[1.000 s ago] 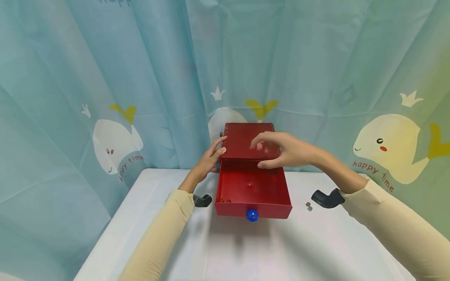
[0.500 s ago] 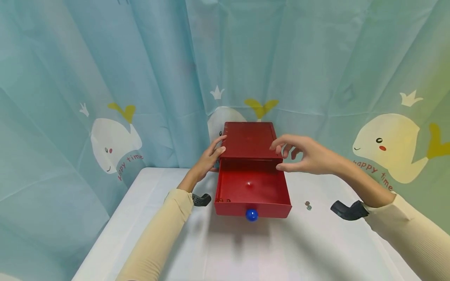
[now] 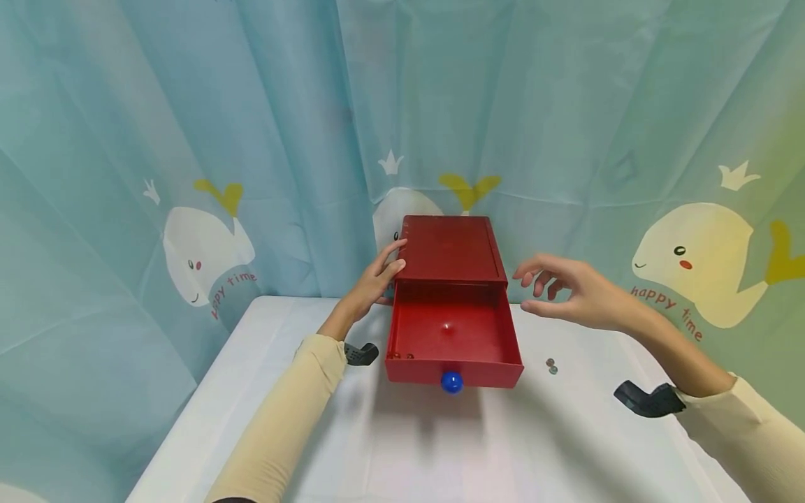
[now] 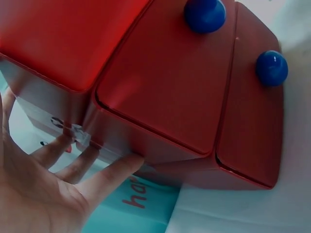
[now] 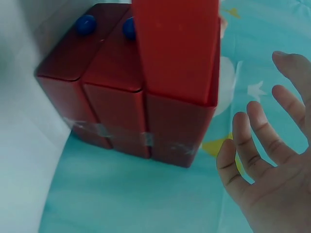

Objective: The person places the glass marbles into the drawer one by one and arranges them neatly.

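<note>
A red cabinet (image 3: 448, 248) of three stacked drawers stands at the back of the table, its top drawer (image 3: 451, 372) pulled out towards me. A round blue knob (image 3: 451, 382) is on that drawer's front. Tiny reddish-brown bits (image 3: 402, 356) lie in its near left corner, too small to identify. My left hand (image 3: 371, 286) rests its spread fingers on the cabinet's left side; in the left wrist view the fingertips (image 4: 131, 162) touch the red side wall. To the right of the cabinet my right hand (image 3: 566, 290) hovers with loosely bent fingers, holding nothing.
Two small round coin-like pieces (image 3: 550, 366) lie on the white table (image 3: 434, 454), right of the drawer. The lower drawers, with blue knobs (image 4: 271, 68), are closed. Behind the cabinet hangs a blue-green curtain (image 3: 283, 140) with whale prints.
My right hand has moved from over the cabinet's top out to the right, and slightly lower. My left hand has kept its place, and the drawer stays pulled out.
</note>
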The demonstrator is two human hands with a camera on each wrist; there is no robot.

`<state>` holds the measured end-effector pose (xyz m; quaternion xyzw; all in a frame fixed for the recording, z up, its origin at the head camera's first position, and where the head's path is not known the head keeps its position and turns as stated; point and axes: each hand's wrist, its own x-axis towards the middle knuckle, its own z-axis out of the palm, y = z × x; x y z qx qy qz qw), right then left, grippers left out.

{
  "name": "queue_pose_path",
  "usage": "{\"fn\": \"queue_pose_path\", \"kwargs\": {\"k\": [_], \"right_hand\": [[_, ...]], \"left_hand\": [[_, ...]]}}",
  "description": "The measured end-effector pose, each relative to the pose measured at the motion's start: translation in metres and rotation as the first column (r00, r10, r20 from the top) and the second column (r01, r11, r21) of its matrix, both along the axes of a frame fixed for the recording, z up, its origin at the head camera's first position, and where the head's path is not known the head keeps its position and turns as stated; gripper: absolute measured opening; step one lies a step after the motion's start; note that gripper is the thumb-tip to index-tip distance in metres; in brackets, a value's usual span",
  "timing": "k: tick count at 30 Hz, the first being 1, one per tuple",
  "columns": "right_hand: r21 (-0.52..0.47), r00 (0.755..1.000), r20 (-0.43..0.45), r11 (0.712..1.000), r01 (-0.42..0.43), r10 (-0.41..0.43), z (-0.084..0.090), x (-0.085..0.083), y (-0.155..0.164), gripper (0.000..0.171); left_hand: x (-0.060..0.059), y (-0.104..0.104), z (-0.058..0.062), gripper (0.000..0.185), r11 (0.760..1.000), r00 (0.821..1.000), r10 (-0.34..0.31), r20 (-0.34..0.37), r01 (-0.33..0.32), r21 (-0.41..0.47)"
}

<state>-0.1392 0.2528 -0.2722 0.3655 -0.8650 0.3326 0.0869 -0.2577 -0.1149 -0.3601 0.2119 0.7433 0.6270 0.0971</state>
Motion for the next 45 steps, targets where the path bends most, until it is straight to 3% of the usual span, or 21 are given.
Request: {"fn": "queue_pose_path", "kwargs": {"k": [8, 21, 36, 45], "right_hand": [[-0.022, 0.996, 0.01, 0.996, 0.088, -0.087, -0.028, 0.008, 0.022, 0.042], [-0.093, 0.978, 0.065, 0.975, 0.204, -0.199, -0.074, 0.014, 0.044, 0.034], [-0.123, 0.932, 0.055, 0.924, 0.362, -0.358, -0.145, 0.022, 0.058, 0.04], [-0.101, 0.873, 0.141, 0.871, 0.482, -0.467, -0.172, 0.022, 0.07, 0.037]], "left_hand": [[0.0, 0.001, 0.004, 0.057, 1.0, 0.999, 0.003, 0.043, -0.004, 0.02], [0.0, -0.004, 0.008, 0.055, 0.999, 0.998, 0.017, 0.057, -0.018, 0.031], [0.001, -0.003, 0.009, 0.057, 0.999, 0.997, 0.016, 0.073, -0.018, 0.031], [0.0, -0.003, 0.007, 0.058, 0.999, 0.997, 0.017, 0.073, -0.02, 0.037]]}}
